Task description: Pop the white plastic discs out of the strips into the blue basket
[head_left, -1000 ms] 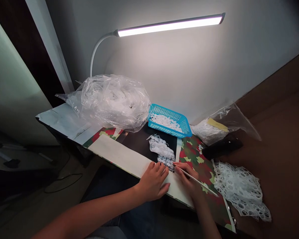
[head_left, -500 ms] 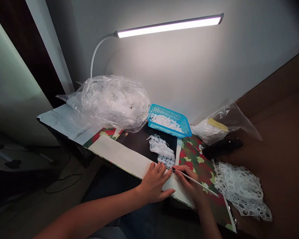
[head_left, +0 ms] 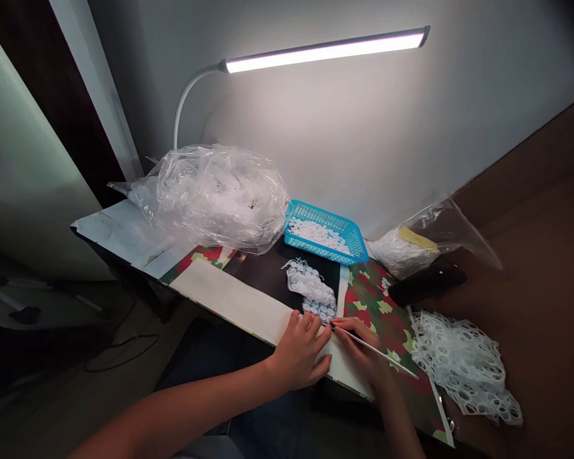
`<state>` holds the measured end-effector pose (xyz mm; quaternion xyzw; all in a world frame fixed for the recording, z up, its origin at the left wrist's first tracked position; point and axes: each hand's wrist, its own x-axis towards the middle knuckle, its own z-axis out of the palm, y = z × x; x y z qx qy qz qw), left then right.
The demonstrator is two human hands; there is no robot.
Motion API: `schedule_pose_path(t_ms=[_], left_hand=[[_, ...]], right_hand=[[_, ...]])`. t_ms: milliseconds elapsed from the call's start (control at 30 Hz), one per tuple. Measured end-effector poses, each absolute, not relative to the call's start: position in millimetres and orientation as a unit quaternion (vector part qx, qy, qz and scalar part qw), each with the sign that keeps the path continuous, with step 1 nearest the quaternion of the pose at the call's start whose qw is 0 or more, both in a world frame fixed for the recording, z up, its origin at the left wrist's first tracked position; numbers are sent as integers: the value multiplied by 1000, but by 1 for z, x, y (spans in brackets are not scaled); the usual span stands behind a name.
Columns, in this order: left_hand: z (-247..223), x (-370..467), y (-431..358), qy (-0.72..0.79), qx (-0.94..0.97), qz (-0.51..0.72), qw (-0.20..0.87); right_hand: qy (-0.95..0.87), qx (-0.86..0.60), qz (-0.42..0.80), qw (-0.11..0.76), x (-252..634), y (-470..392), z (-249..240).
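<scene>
My right hand (head_left: pixel 363 350) is closed in a pinch round a thin white stick (head_left: pixel 392 363), whose dark tip lies at the near edge of a sheet of white round plastic pieces (head_left: pixel 310 290). The stick's tail slants down to the right. My left hand (head_left: pixel 302 350) lies palm down with its fingers loosely spread, fingertips at the sheet's near end, and holds nothing I can see. Under both hands runs a long cream board (head_left: pixel 234 299). The sheet rests mostly on a black surface (head_left: pixel 263 274). My fingers hide its nearest pieces.
A blue basket (head_left: pixel 358 255) of small white pieces stands behind the sheet. At the back left bulges a large clear plastic bag (head_left: pixel 220 191). To the right are another bag (head_left: pixel 402 252), a black object (head_left: pixel 428 284) and a heap of ringed white sheets (head_left: pixel 463 363). A lit lamp (head_left: pixel 325 51) hangs above.
My left thumb has drawn in toward the fingers, and those fingers have curled slightly. The stick in my right hand has shifted a little. The sheet and basket have stayed where they were.
</scene>
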<state>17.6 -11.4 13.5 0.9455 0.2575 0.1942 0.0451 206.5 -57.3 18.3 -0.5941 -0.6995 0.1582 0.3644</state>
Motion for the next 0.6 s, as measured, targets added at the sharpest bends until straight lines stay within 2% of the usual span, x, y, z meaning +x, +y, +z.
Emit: schedule_pose_path(t_ms=[600], left_hand=[[16,20,-10,257,946,191,50]], right_hand=[[-761,-556,45,331,208,-52,5]])
